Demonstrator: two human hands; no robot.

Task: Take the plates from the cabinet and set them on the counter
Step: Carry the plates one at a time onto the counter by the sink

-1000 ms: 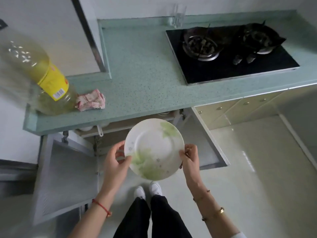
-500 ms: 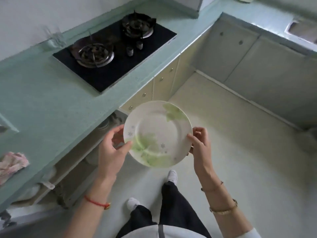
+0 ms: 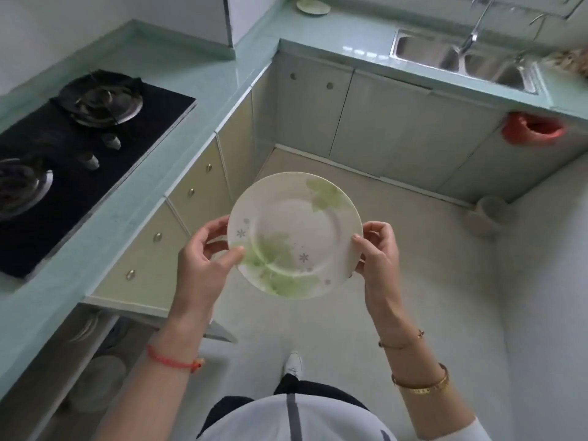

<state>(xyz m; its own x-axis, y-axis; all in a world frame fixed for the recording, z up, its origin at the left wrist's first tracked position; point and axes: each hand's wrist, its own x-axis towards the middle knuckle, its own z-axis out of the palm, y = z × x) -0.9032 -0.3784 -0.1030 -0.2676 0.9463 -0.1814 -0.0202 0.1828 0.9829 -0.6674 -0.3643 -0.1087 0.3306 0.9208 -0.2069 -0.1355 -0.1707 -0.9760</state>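
A white plate [image 3: 294, 233] printed with pale green leaves and small grey stars is up in the air over the floor [image 3: 397, 281], face turned up towards the person and touching neither stretch of the bench [image 3: 203, 74]. The left hand [image 3: 203, 265] grips its left rim, thumb lying on the printed face and fingers curled underneath. The right hand [image 3: 378, 253] holds the opposite rim, thumb tip on the edge and fingers tucked behind. A red cord [image 3: 171, 361] circles the left wrist; gold bangles [image 3: 423, 381] sit on the right.

The pale green bench runs in an L round the corner. Its left stretch carries a black gas hob [image 3: 79, 154] with two burners. The far stretch has a steel sink [image 3: 461, 58] with a tap, and back near the wall a second plate [image 3: 313, 7] lies flat on the bench. Something red [image 3: 531, 132] hangs below the bench edge near the sink.

Lower left, under the bench, the cabinet [image 3: 79, 361] stands open; pale round dishes show inside, too blurred to tell more. A pale pot [image 3: 486, 214] stands on the floor by the far cupboards.
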